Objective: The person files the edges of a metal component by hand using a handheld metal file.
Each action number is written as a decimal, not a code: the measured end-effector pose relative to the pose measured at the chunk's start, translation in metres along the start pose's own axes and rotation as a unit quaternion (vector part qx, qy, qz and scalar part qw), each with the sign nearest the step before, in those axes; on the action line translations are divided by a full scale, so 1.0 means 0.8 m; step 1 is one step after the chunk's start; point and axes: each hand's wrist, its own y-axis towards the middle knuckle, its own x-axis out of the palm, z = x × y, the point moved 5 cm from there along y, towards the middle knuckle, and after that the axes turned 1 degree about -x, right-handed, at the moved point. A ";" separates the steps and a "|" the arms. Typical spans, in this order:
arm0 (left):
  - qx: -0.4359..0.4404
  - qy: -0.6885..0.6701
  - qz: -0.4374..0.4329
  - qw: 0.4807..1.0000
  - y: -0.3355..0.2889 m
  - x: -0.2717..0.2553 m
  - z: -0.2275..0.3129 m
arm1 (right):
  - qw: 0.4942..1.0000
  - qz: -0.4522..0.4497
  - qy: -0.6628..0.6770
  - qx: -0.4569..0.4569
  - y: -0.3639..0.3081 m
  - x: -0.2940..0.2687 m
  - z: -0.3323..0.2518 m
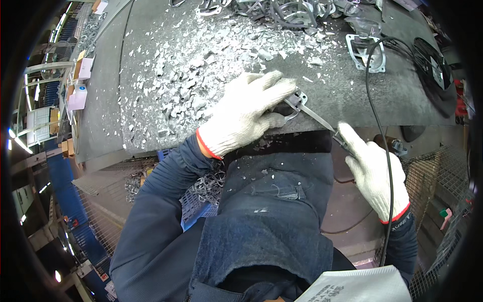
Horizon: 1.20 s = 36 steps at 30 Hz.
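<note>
My left hand (245, 111), in a white knit glove with a red cuff, presses a small silvery metal casting (301, 96) against the worktable near its front edge. Its fingers are closed around the casting and hide much of it. In the same kind of glove, my right hand (376, 173) grips the dark handle of a file (319, 120). The file's flat narrow blade slants up and left, its tip at the casting. Whether the tip touches the metal or only overlaps it I cannot tell.
Metal flakes (201, 80) litter the dark worktable (100, 116). Several castings (292, 12) are piled at the back; another metal frame (366, 54) lies at the right. A black cable (375, 100) passes over my right forearm. Below are a blue crate (193, 214) of scraps and wire baskets (422, 176).
</note>
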 end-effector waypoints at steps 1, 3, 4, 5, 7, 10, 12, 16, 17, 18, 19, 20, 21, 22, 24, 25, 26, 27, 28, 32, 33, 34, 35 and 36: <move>0.001 -0.001 0.000 1.000 0.000 0.000 0.000 | 1.000 0.017 -0.006 -0.019 0.001 -0.001 -0.003; -0.003 0.004 -0.004 1.000 0.000 -0.001 0.001 | 0.997 0.046 -0.042 -0.039 0.003 -0.004 -0.007; -0.008 0.010 -0.007 1.000 -0.001 -0.002 0.002 | 0.999 0.029 -0.016 -0.029 0.003 -0.002 -0.005; -0.004 0.013 0.001 1.000 -0.001 -0.004 0.003 | 1.000 0.011 0.008 -0.023 0.002 -0.002 -0.004; -0.008 0.012 -0.005 1.000 0.000 -0.004 0.002 | 0.997 -0.035 0.067 -0.002 -0.003 -0.005 0.001; -0.002 0.014 -0.003 1.000 0.001 -0.003 0.000 | 0.983 -0.094 0.139 0.073 -0.006 -0.005 0.018; 0.002 0.015 -0.006 1.000 0.002 -0.002 -0.001 | 0.987 -0.075 0.137 0.040 -0.002 -0.003 0.021; 0.007 0.007 0.006 1.000 0.000 -0.001 -0.002 | 0.992 -0.041 0.121 0.000 0.002 0.012 0.022; 0.006 0.003 0.008 1.000 0.000 0.000 -0.002 | 0.993 -0.046 0.110 -0.005 0.002 0.015 0.022; 0.006 0.003 0.008 1.000 0.000 0.000 -0.002 | 0.994 -0.050 0.096 -0.010 0.003 0.019 0.021; 0.004 0.008 0.005 1.000 0.000 0.000 -0.003 | 0.993 -0.052 0.108 -0.009 0.004 0.019 0.022; 0.001 0.015 0.001 1.000 0.000 0.001 -0.003 | 0.992 -0.038 0.117 -0.020 0.008 0.017 0.020; 0.002 0.015 0.001 1.000 0.000 0.001 -0.003 | 0.993 -0.030 0.116 -0.014 0.012 0.014 0.020; -0.001 0.017 0.000 1.000 -0.001 0.001 -0.003 | 0.982 -0.034 0.177 -0.052 0.017 0.011 0.014; -0.003 0.014 0.003 1.000 -0.001 0.001 -0.002 | 0.953 -0.120 0.277 -0.026 0.028 0.011 0.012; 0.000 0.011 0.005 1.000 0.000 0.001 -0.001 | 0.919 -0.153 0.363 0.018 0.033 0.012 0.013; 0.002 0.007 0.009 1.000 0.000 0.001 0.000 | 0.856 -0.244 0.437 0.126 0.030 0.011 0.024; 0.006 0.008 0.011 1.000 0.001 0.001 0.000 | 0.770 -0.327 0.498 0.229 0.023 0.010 0.028; 0.009 0.010 0.013 1.000 0.001 0.001 0.001 | 0.727 -0.313 0.568 0.225 0.030 0.007 0.023; 0.018 0.011 0.011 1.000 0.001 0.001 0.000 | 0.692 -0.337 0.602 0.213 0.045 -0.003 0.017; 0.020 -0.001 0.006 1.000 0.002 0.002 -0.002 | 0.698 -0.338 0.595 0.213 0.046 -0.004 0.016; 0.025 -0.011 0.001 1.000 0.003 0.002 -0.003 | 0.698 -0.335 0.595 0.218 0.046 -0.005 0.014; 0.027 -0.019 -0.006 0.999 0.004 0.003 -0.004 | 0.692 -0.331 0.597 0.236 0.043 -0.006 0.012; 0.031 -0.025 -0.008 0.999 0.004 0.003 -0.004 | 0.695 -0.333 0.597 0.225 0.041 -0.010 0.008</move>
